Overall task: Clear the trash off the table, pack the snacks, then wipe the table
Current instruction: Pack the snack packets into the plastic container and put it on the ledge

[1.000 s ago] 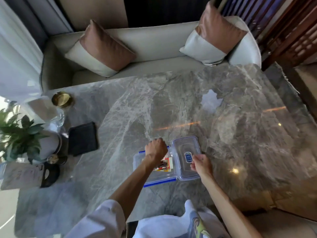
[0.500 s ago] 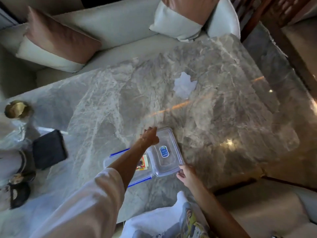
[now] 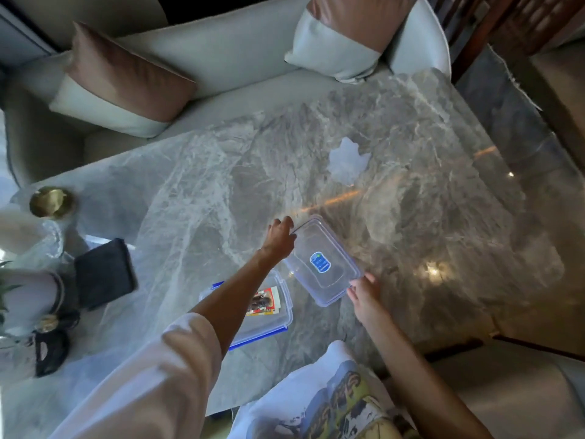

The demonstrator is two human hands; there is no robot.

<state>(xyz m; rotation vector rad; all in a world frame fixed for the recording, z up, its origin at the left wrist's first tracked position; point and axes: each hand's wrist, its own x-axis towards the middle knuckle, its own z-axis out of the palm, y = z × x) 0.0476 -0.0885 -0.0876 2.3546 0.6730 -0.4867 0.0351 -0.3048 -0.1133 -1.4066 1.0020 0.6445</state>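
Note:
A clear plastic lid (image 3: 323, 261) with a blue sticker is tilted above the grey marble table (image 3: 221, 191). My left hand (image 3: 278, 239) grips its far left corner and my right hand (image 3: 364, 293) grips its near right corner. Just left of the lid sits a clear snack box (image 3: 272, 315) with blue clips, and a snack packet (image 3: 264, 302) lies inside it. My left forearm crosses over most of the box. A crumpled pale tissue (image 3: 348, 161) lies further back on the table.
A black cloth (image 3: 104, 274) lies at the table's left. Around it stand a brass ashtray (image 3: 50, 202), a glass item (image 3: 47, 245), a white plant pot (image 3: 28, 299) and a small black object (image 3: 50, 353). A sofa with two cushions (image 3: 126, 80) lines the far edge.
The lid has come away from beside the box and turned to the right, now held by both hands. My left hand moved from over the box to the lid's far corner.

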